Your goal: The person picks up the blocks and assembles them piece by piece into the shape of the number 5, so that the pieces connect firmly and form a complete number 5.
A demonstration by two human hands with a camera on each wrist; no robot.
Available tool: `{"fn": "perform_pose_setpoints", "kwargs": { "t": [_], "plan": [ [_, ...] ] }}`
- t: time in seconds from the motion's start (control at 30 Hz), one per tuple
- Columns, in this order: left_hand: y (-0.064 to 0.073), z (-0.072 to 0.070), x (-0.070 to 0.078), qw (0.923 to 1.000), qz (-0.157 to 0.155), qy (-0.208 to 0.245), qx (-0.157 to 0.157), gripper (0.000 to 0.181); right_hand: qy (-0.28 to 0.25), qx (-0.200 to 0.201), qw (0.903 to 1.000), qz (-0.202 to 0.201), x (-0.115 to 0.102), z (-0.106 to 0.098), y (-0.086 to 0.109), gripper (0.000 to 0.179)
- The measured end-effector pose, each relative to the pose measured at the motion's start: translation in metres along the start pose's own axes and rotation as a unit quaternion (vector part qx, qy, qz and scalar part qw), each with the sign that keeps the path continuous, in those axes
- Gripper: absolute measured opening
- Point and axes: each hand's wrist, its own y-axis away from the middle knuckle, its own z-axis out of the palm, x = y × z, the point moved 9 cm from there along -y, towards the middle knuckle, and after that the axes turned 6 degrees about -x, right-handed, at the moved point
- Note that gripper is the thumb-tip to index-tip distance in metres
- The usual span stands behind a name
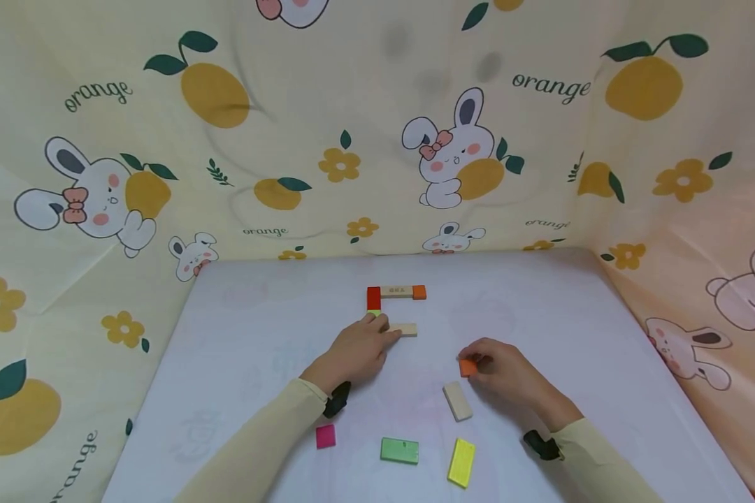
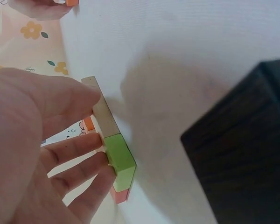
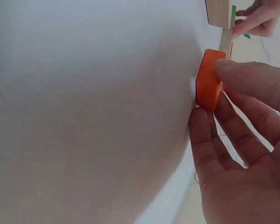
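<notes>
In the head view my left hand point(image 1: 360, 347) is at a plain wooden block point(image 1: 407, 330) and a light green block point(image 1: 374, 312) joined end to end. The thumb lies against the wooden block point(image 2: 105, 112) in the left wrist view, and the other fingers reach the far side, by the green block point(image 2: 120, 158). A red block point(image 1: 374, 298) continues from the green one, then a wooden block with printed marks point(image 1: 396, 292) and an orange block point(image 1: 419, 292). My right hand point(image 1: 503, 367) pinches a small orange block point(image 3: 210, 79) between thumb and fingers, low over the table.
Loose blocks lie on the white table point(image 1: 239, 391) nearer me: a wooden one point(image 1: 457, 401), a yellow one point(image 1: 461, 462), a green one point(image 1: 399, 450) and a small pink one point(image 1: 326, 436). A cloth point(image 1: 365, 105) printed with rabbits and oranges rises behind and at the sides.
</notes>
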Motion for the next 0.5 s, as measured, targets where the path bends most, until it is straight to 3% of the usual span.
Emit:
{"fn": "perform_pose_setpoints", "kwargs": {
  "t": [0.5],
  "plan": [
    [0.0011,-0.0026,0.0019,1.0000,-0.004,0.000,-0.009,0.045,-0.009,0.016,0.9998,0.005,-0.0033,-0.0053,-0.0066,0.033]
  ]
}}
